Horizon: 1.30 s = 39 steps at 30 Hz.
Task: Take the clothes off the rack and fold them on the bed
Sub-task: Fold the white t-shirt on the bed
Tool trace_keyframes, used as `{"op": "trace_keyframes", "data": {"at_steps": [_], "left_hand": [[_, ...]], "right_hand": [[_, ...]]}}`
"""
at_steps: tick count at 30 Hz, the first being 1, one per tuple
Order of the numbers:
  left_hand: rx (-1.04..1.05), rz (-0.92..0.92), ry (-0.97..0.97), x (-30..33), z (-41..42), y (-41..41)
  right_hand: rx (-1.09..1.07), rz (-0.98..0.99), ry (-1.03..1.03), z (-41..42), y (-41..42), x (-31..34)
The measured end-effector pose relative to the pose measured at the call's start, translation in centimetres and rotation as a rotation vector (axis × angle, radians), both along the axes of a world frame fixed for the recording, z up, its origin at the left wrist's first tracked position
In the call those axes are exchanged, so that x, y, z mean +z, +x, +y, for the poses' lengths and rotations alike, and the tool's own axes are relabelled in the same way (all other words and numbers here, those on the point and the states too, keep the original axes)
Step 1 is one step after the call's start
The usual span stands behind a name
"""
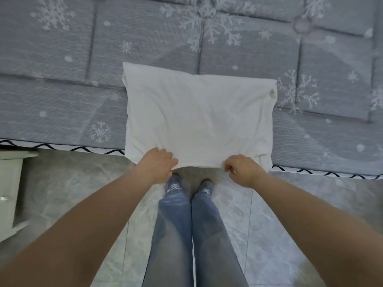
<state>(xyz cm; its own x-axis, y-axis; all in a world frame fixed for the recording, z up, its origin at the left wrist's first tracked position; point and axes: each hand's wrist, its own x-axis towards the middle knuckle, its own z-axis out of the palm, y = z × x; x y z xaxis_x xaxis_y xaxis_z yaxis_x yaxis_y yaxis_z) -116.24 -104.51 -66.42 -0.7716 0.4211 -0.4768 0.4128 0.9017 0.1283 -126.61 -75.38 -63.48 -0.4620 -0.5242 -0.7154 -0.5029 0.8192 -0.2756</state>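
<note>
Left hand point(158, 163) and right hand point(241, 169) — each grip pinching the white garment's point(199, 119) near hem — on the bed point(62, 90).

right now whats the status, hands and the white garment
Left hand and right hand both pinch the near edge of the white garment. Garment lies partly folded on the bed, near edge overhanging. Nothing in the way.

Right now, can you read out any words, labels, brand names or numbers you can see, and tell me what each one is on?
No readable text anywhere in this view.
White garment: no label or print visible; one small dark mark near its right edge, not lettering.
Bed cover: snowflake and dot pattern only.
Shoes: white markings on top, too blurred to read.
Cabinet on the left: no writing visible.
</note>
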Motion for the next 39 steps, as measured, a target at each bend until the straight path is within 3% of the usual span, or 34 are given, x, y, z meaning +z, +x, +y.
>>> {"op": "trace_keyframes", "data": {"at_steps": [2,4,7,10,16,18,21,28,32,34,37,39], "left_hand": [[0.015,0.014,0.036,0.0,0.1,-0.4],[0.099,0.100,0.109,0.1,0.6,-2.0],[0.320,0.273,0.231,1.2,1.3,-5.5],[0.477,0.378,0.311,0.2,0.2,-8.8],[0.484,0.391,0.104,-3.2,-4.2,-16.0],[0.510,0.399,0.082,-4.6,-5.0,-17.2],[0.620,0.428,0.056,-6.2,-5.8,-17.1],[0.997,0.425,-0.051,-6.6,-6.3,-16.5],[0.960,0.386,-0.110,-6.0,-6.4,-17.1],[0.886,0.408,-0.054,-4.9,-4.9,-16.9],[0.509,0.411,0.186,-4.1,1.3,-14.2],[0.353,0.359,0.265,-4.5,5.2,-11.7]], "right_hand": [[0.060,-0.057,0.010,-0.8,-0.9,0.6],[-0.121,0.012,-0.149,-1.8,-1.3,0.5],[-0.409,0.191,-0.358,-3.3,-2.0,-0.8],[-0.365,0.452,-0.358,-5.5,-3.9,-2.0],[-0.315,0.568,-0.457,-11.3,-10.4,-4.8],[-0.253,0.517,-0.419,-13.2,-12.1,-6.3],[-0.195,0.617,-0.246,-13.5,-13.6,-8.5],[-0.497,0.723,-0.064,-8.7,-14.7,-8.7],[-0.656,0.721,0.041,-5.4,-15.6,-7.6],[-0.707,0.742,-0.035,-6.2,-14.6,-6.4],[-0.432,0.672,-0.190,-8.1,-9.3,-6.5],[-0.421,0.617,-0.159,-7.9,-5.2,-7.1]]}}
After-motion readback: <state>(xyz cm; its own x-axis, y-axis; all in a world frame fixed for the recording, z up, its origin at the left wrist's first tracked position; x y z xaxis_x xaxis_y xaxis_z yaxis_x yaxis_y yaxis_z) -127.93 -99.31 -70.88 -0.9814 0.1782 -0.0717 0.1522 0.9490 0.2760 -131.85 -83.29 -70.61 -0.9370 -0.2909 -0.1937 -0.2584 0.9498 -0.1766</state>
